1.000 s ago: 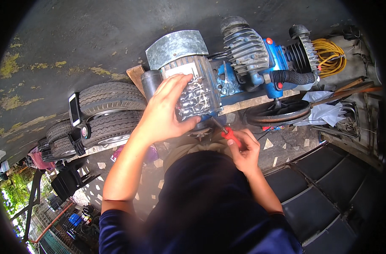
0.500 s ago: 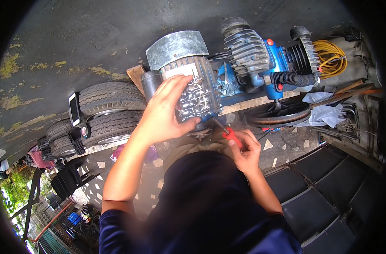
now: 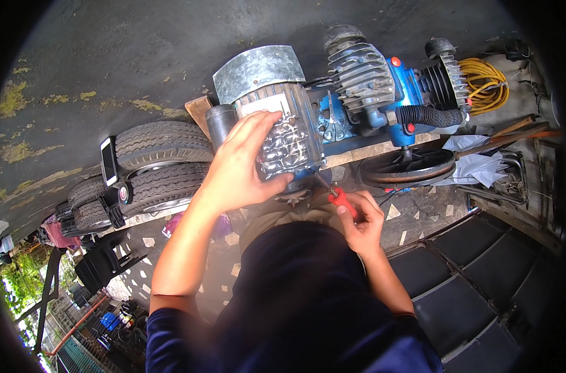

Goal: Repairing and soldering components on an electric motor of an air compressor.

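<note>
Progress: screwdriver work looks to be under way, not finished. The motor (image 3: 306,118) stands left of the pump (image 3: 365,74), its body and cover (image 3: 258,71) in place. The screwdriver (image 3: 339,200) lies to the near-left of the pump, shaft pointing at the motor's blue end (image 3: 305,173). Whether the tip touches a screw, or any screw is already loose or out, cannot be told. Left to do, by judgement: whatever fastening the tool is aimed at, then setting the tool aside.

Hands: left hand (image 3: 242,163) spread, fingers and thumb laid over the motor on the side away from the pump, apparently steadying it. Right hand (image 3: 362,221) curled around the red handle.

Motor: grey, ribbed, worn; pale label (image 3: 269,103); shiny, crinkled, clear-looking patch (image 3: 288,148), material uncertain. Cover is curved, dull, mottled metal. Dark can (image 3: 221,123) on the side away from the pump.
</note>
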Tool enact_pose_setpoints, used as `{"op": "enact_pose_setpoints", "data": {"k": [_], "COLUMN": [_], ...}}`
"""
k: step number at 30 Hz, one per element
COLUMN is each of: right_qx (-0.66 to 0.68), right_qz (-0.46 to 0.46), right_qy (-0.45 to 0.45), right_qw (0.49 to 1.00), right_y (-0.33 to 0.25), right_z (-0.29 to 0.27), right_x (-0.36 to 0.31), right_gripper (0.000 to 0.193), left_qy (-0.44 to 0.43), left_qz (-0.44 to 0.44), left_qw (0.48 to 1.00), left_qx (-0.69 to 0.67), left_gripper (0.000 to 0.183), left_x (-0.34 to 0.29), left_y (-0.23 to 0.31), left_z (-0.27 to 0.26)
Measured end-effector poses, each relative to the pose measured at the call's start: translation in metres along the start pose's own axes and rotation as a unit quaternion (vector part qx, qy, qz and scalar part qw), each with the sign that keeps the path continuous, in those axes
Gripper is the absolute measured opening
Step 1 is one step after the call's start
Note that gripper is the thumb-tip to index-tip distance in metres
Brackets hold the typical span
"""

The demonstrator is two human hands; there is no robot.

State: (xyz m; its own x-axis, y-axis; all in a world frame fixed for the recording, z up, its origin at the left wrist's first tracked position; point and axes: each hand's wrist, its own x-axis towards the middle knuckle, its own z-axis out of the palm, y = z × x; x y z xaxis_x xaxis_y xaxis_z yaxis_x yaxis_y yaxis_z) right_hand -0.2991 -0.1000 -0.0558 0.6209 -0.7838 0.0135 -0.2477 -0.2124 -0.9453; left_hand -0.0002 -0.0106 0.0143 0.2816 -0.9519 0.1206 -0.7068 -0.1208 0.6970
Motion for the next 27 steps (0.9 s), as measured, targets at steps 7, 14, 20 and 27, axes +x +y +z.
{"op": "enact_pose_setpoints", "data": {"k": [7, 14, 20, 27], "right_qx": [0.009, 0.008, 0.008, 0.012], "right_qz": [0.024, 0.039, 0.055, 0.057], "right_qy": [0.017, 0.018, 0.028, 0.021], "right_qw": [1.000, 0.999, 0.998, 0.998], "right_y": [0.006, 0.013, 0.015, 0.015], "right_z": [-0.004, -0.019, -0.023, -0.023], "right_x": [-0.007, -0.021, -0.024, -0.023], "right_gripper": [0.022, 0.018, 0.020, 0.021], "left_qy": [0.015, 0.024, 0.002, 0.021], "left_qz": [0.016, -0.004, 0.023, 0.061], "left_qw": [0.999, 0.993, 0.990, 0.988], "left_qx": [0.024, 0.118, 0.136, 0.139], "left_gripper": [0.099, 0.094, 0.095, 0.094], "left_x": [0.008, 0.008, 0.009, 0.008], "left_y": [0.007, 0.015, 0.013, 0.004], "left_z": [0.002, 0.018, 0.012, 0.017]}}
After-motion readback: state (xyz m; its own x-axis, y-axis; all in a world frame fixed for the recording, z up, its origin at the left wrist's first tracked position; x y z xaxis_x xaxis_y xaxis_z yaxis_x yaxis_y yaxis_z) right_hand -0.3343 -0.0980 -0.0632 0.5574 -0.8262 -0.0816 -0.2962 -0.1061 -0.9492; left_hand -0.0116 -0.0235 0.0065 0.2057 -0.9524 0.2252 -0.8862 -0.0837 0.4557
